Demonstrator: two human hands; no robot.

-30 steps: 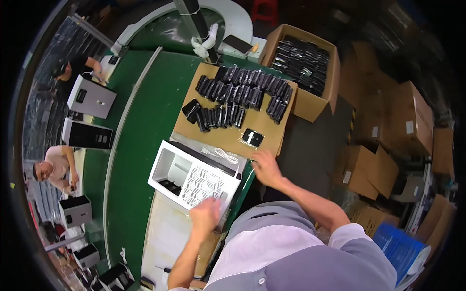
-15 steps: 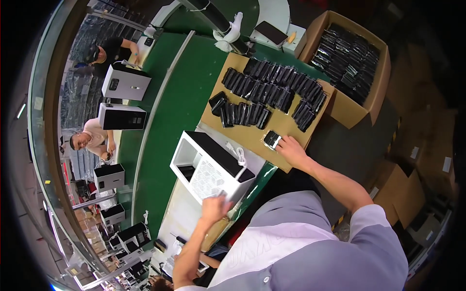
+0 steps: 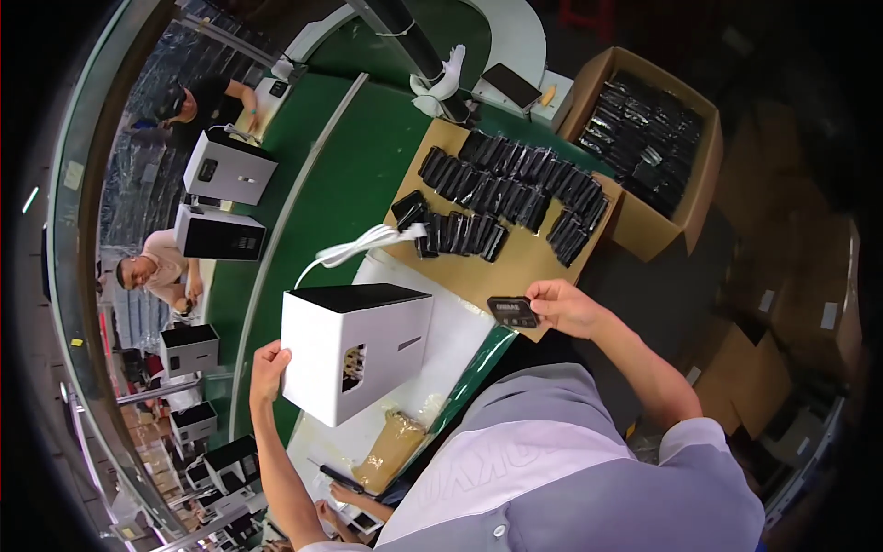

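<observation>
A boxy white appliance [image 3: 317, 354] with a black top panel stands on the pale bench at centre. A small cut-out with brass-coloured fittings shows in one of its white faces. My left hand [image 3: 268, 370] grips its left edge, fingers closed against the side. From its far side a bundled white power cord [image 3: 361, 243] stretches out toward the cardboard sheet. Between the thumb and fingers of my right hand [image 3: 572, 311] is a small flat black panel [image 3: 511, 312] with light markings. It is raised over the near edge of the cardboard sheet.
Rows of black plastic-wrapped pieces [image 3: 497, 179] lie on the cardboard sheet [image 3: 529, 262]. An open carton [image 3: 635, 225] of similar pieces stands beyond. A brown packet [image 3: 391, 451] rests on the bench. The green conveyor [image 3: 354, 175] and black pole [image 3: 405, 32] lie ahead; co-workers sit across.
The appliance has been turned, showing a different white face, and its cord has swung outward. My left hand moved left to its edge. My right hand lifted the black panel from the cardboard.
</observation>
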